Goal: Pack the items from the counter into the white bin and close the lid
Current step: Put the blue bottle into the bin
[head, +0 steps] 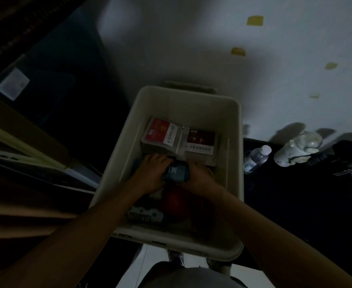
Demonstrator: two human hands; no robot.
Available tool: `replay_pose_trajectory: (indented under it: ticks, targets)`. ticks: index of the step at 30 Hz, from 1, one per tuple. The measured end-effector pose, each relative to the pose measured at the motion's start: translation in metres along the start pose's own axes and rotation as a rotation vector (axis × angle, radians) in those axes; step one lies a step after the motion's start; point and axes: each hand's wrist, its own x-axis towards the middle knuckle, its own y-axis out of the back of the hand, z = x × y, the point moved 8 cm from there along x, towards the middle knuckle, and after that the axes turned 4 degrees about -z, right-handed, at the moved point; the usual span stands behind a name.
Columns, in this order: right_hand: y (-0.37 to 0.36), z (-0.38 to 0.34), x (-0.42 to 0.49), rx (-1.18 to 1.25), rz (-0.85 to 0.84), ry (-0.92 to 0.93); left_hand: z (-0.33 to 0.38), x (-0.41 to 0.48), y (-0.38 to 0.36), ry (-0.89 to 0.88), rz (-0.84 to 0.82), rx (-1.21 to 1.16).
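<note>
Between left hand [150,170] and right hand [199,178], a dim, half-covered blue item [176,172]

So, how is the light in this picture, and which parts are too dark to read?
Head view: dim overall; the wall is brightest, with soft shadows behind the bottle. In the white bin the red boxes show; the left hand and right hand grip a blue item, and things under them are murky.
</note>
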Motion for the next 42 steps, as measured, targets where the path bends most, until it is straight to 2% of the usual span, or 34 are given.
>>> replay_pose_trajectory:
  ticks: [4,9,19,25,31,38,42]
  targets:
    - [0.004,0.006,0.002,0.014,0.031,-0.07,0.006,0.009,-0.003,-0.039,0.038,-0.028]
    - [0.007,0.019,0.003,0.015,0.059,-0.143,0.009,0.015,-0.012,-0.081,-0.006,-0.088]
    - [0.012,0.03,-0.007,-0.083,0.153,-0.22,0.01,0.011,-0.009,-0.06,0.076,0.052]
    - [0.016,0.031,-0.013,-0.198,0.129,-0.262,0.015,0.014,-0.01,-0.049,0.066,0.123]
    - [0.031,0.016,-0.026,-0.124,0.172,-0.167,0.024,0.014,-0.005,-0.056,0.032,0.057]
    - [0.055,-0.005,-0.045,-0.041,0.203,-0.037,0.046,0.01,0.028,-0.084,0.106,0.02]
    - [0.086,-0.017,-0.065,-0.036,0.298,0.095,0.063,0.013,0.052,-0.122,0.183,-0.018]
